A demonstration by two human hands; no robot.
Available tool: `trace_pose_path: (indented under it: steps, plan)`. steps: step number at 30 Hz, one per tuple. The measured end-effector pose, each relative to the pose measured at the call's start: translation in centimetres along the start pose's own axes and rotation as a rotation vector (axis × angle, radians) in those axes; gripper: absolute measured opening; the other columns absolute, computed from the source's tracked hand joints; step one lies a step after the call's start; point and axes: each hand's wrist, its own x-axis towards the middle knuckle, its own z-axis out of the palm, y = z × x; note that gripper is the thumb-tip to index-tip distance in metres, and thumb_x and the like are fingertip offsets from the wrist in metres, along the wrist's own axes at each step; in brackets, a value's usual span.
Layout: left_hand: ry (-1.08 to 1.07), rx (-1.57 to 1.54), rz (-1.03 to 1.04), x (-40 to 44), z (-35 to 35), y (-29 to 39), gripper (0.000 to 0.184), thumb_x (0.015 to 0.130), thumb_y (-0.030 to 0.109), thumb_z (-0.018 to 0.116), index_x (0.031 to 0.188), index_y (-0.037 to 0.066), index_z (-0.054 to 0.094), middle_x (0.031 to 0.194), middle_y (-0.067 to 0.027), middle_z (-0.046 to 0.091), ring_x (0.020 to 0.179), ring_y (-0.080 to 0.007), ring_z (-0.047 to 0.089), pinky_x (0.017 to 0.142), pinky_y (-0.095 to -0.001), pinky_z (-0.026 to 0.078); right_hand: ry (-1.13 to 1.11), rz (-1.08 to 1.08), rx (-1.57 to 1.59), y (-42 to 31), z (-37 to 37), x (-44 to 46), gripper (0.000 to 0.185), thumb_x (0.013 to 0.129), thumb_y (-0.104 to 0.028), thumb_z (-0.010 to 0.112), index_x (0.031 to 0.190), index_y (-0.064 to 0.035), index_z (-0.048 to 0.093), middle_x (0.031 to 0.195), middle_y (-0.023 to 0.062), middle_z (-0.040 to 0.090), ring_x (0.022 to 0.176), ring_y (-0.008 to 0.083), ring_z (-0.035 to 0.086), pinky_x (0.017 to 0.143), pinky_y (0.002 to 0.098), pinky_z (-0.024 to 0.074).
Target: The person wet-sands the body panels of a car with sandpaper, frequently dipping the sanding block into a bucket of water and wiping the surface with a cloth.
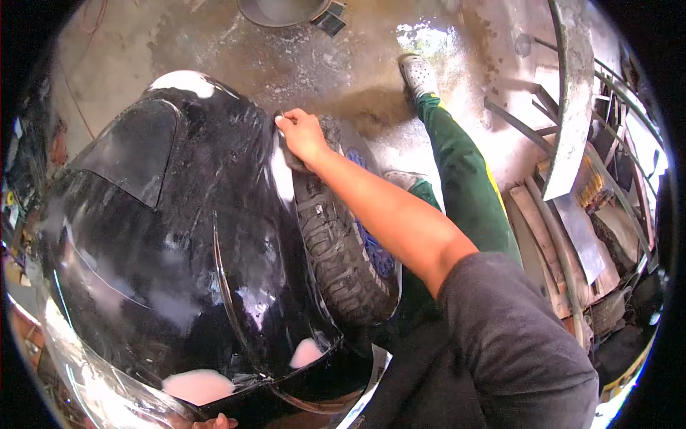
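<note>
The glossy black car body [186, 236] takes up the left and middle of the view, its surface wet and smeared. My right hand [304, 136] is at the edge of the fender above the wheel, thumb and fingers pinched together. A small dark bit shows at the fingertips, but I cannot make out what it is. Below the hand is the knobbly black tyre [336, 250] with a blue wheel rim [371, 243]. Only a few fingertips of my left hand [218, 422] show at the bottom edge, by a pale pink patch [199, 386] on the body.
A round basin [282, 13] of cloudy liquid stands on the wet concrete floor [271, 64], a dark flat piece [329, 19] at its rim. My leg in green trousers [457, 164] stretches forward. Wood planks [539, 243] and metal strips [572, 93] are piled at right.
</note>
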Motion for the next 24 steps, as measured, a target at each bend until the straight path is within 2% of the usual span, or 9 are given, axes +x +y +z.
trace_pose_path:
  steps: [3,6,8,10,12,14,18,21,24]
  plan:
    - [-0.007,0.01,0.005,0.1,-0.2,-0.2,0.06,0.1,0.022,0.058,0.152,-0.005,0.044,0.122,-0.0228,0.066,0.1,-0.0398,0.06,0.091,-0.0506,0.046,-0.05,-0.162,-0.001,1.4,-0.1,-3.3,0.041,0.098,-0.034,0.066,0.123,-0.0019,0.068,0.125,0.0272,0.057,0.117,0.0433,0.059,0.104,0.0475,0.0471]
    - [-0.023,0.004,-0.009,-0.2,-0.1,-0.5,0.06,0.1,0.022,0.058,0.152,-0.005,0.044,0.121,-0.0227,0.066,0.098,-0.0386,0.06,0.091,-0.0501,0.046,-0.002,-0.393,0.023,-1.4,-2.6,-16.5,0.038,0.099,-0.027,0.068,0.123,0.0015,0.066,0.119,0.0239,0.057,0.118,0.038,0.057,0.106,0.0446,0.0455]
    - [-0.028,0.017,-0.007,-0.4,0.0,-0.6,0.06,0.1,0.022,0.058,0.152,-0.005,0.044,0.121,-0.0226,0.066,0.096,-0.0376,0.06,0.09,-0.0496,0.047,0.0,-0.357,0.111,-1.1,-2.7,-17.8,0.036,0.098,-0.025,0.068,0.122,0.0018,0.066,0.118,0.0228,0.057,0.117,0.0371,0.057,0.105,0.0444,0.0461]
    - [-0.006,0.005,0.007,0.0,-0.1,-0.5,0.06,0.101,0.022,0.058,0.153,-0.005,0.043,0.12,-0.0225,0.066,0.095,-0.0367,0.061,0.089,-0.049,0.047,0.058,-0.376,0.033,0.0,-1.7,-13.0,0.037,0.099,-0.027,0.067,0.121,0.0023,0.067,0.116,0.0233,0.058,0.115,0.0376,0.058,0.103,0.0446,0.0464]
    - [0.007,-0.012,-0.004,-0.2,-0.2,-0.2,0.06,0.101,0.022,0.058,0.153,-0.005,0.043,0.119,-0.0223,0.066,0.093,-0.0359,0.061,0.088,-0.0482,0.047,0.08,-0.203,0.004,0.6,-0.4,-5.8,0.044,0.097,-0.035,0.068,0.123,0.0005,0.067,0.117,0.0252,0.06,0.114,0.04,0.059,0.103,0.0436,0.0468]
    - [0.015,-0.042,-0.031,-0.2,-0.1,-0.4,0.06,0.102,0.022,0.058,0.153,-0.004,0.043,0.118,-0.0219,0.067,0.092,-0.0351,0.061,0.087,-0.0471,0.048,0.04,-0.057,0.168,1.9,0.8,-1.4,0.045,0.096,-0.035,0.07,0.123,0.001,0.067,0.122,0.0265,0.06,0.118,0.0418,0.06,0.104,0.0437,0.0474]
    - [0.057,-0.042,-0.019,-0.2,0.2,-0.3,0.058,0.102,0.021,0.058,0.152,-0.005,0.045,0.115,-0.0209,0.067,0.091,-0.0335,0.061,0.086,-0.0447,0.048,0.033,-0.293,0.145,2.3,-1.1,-10.1,0.043,0.1,-0.029,0.067,0.129,0.0022,0.063,0.128,0.0241,0.057,0.124,0.0361,0.056,0.108,0.0422,0.0446]
    - [0.071,-0.062,-0.017,0.1,0.1,0.1,0.057,0.101,0.02,0.058,0.151,-0.005,0.047,0.115,-0.0206,0.067,0.089,-0.0322,0.061,0.086,-0.0438,0.047,-0.076,-0.293,0.28,1.6,-3.3,-20.3,0.043,0.102,-0.026,0.065,0.136,0.0011,0.058,0.135,0.0202,0.05,0.13,0.031,0.051,0.111,0.0412,0.0419]
    - [0.069,-0.088,-0.037,0.3,0.0,0.4,0.057,0.101,0.021,0.059,0.151,-0.006,0.047,0.114,-0.0196,0.068,0.086,-0.0306,0.06,0.085,-0.0426,0.047,-0.089,-0.287,0.301,1.7,-3.2,-19.3,0.04,0.103,-0.022,0.064,0.135,0.0003,0.058,0.134,0.0177,0.051,0.129,0.0267,0.052,0.11,0.0382,0.0427]
